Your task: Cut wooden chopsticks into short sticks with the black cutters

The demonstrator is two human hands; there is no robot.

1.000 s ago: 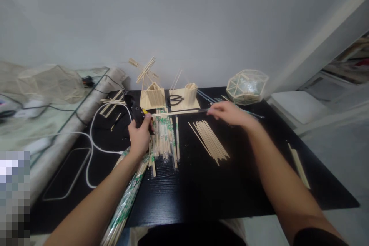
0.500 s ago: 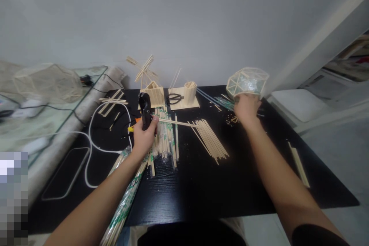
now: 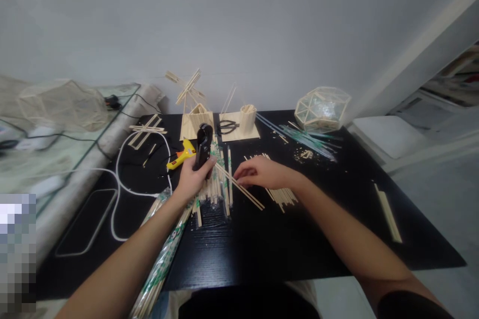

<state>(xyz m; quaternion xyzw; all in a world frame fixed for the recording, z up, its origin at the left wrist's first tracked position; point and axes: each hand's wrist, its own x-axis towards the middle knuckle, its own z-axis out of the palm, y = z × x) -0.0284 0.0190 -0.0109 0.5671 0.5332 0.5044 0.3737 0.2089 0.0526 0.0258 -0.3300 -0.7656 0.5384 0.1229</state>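
Observation:
My left hand (image 3: pixel 195 175) is closed around a black hand tool (image 3: pixel 204 142) with a rounded head, its exact kind unclear. The same hand grips a pair of thin wooden chopsticks (image 3: pixel 247 193) that slant down to the right. My right hand (image 3: pixel 267 172) hovers just beside those sticks, fingers loosely curved and apart, with nothing visible in them. Under it lies a pile of loose chopsticks (image 3: pixel 282 195), partly hidden. Wrapped chopsticks (image 3: pixel 229 179) lie below and right of my left hand. A yellow glue gun (image 3: pixel 182 154) rests to its left.
Behind stand a stick windmill model (image 3: pixel 198 117) and a round stick cup (image 3: pixel 247 118) on a board, with black scissors (image 3: pixel 227 127). A faceted stick ball (image 3: pixel 322 109) sits back right near empty wrappers (image 3: pixel 310 140). A white cable (image 3: pixel 118 184) loops at left.
My right hand has let go of the faceted ball at back right and come left to the sticks. My left hand has shifted right; its chopsticks now slant downward and the glue gun shows.

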